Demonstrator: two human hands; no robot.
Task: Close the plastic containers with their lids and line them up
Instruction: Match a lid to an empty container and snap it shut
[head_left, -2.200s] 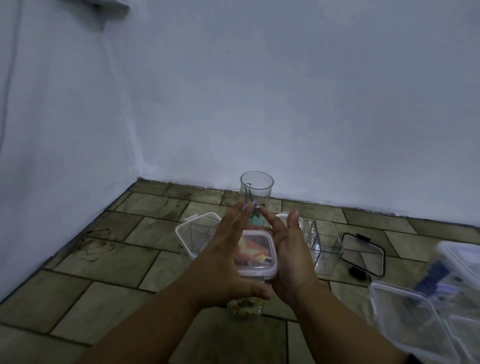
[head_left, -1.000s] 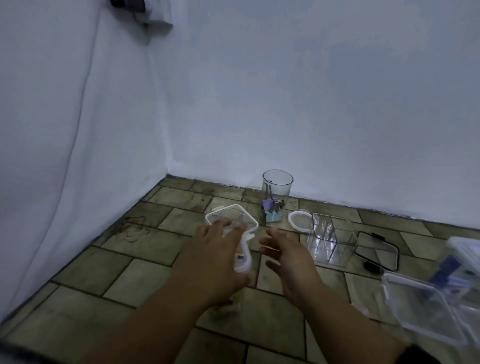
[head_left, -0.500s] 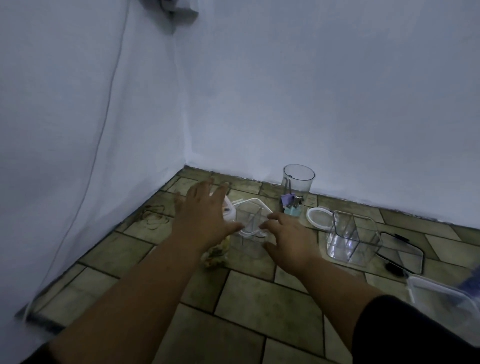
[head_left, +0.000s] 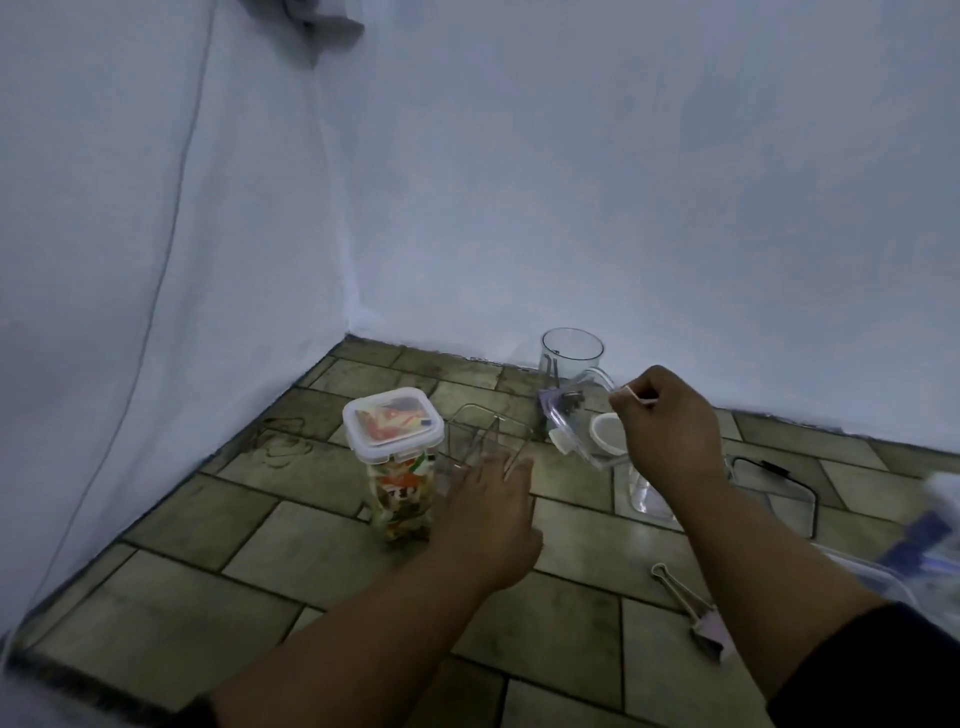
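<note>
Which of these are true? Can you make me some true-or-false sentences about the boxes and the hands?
1. The tall clear plastic container full of colourful packets has its white-rimmed lid on. True.
2. The right hand holds nothing. False: it pinches a clear plastic lid.
3. The lilac binder clip lies on the tiled floor. True.
4. The clear round cup stands far from the wall. False: it stands right by it.
5. The left hand grips the packed container. False: it reaches, fingers straight, to the empty clear container beside it.
</note>
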